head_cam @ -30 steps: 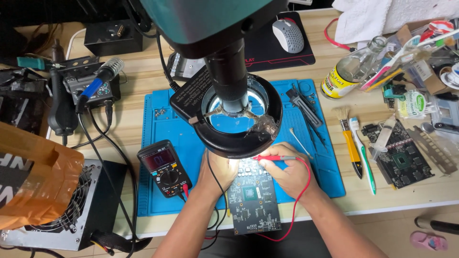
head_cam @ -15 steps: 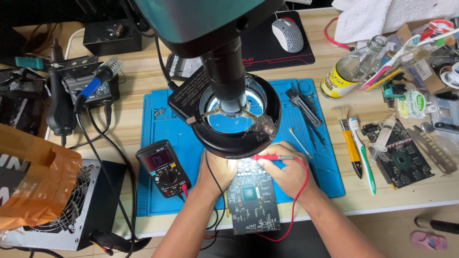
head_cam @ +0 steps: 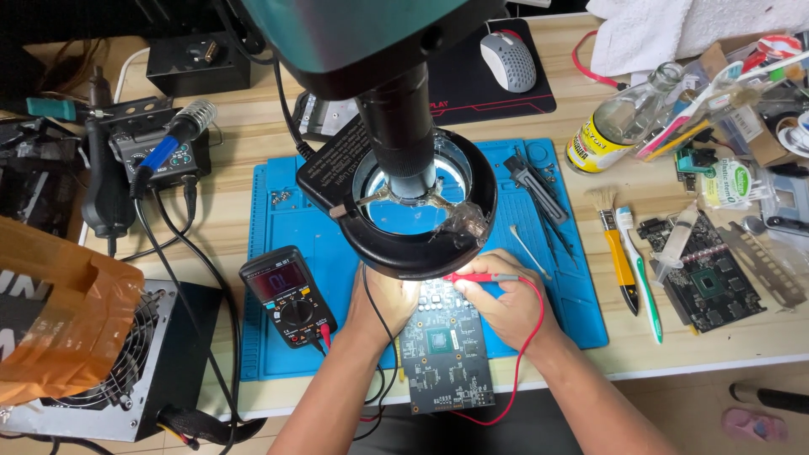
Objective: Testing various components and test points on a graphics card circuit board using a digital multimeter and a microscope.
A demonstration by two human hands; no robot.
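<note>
right hand (head_cam: 506,305) is being shown pinching a red probe (head_cam: 480,277) near its tip over the circuit board (head_cam: 442,350). left hand (head_cam: 389,299) is being pressed against the board's left edge; its finger posture cannot be told beneath the ring light (head_cam: 421,215). a blue mat (head_cam: 556,253) is being used as the base, with a multimeter (head_cam: 288,297) being kept just left of the arms.
</note>
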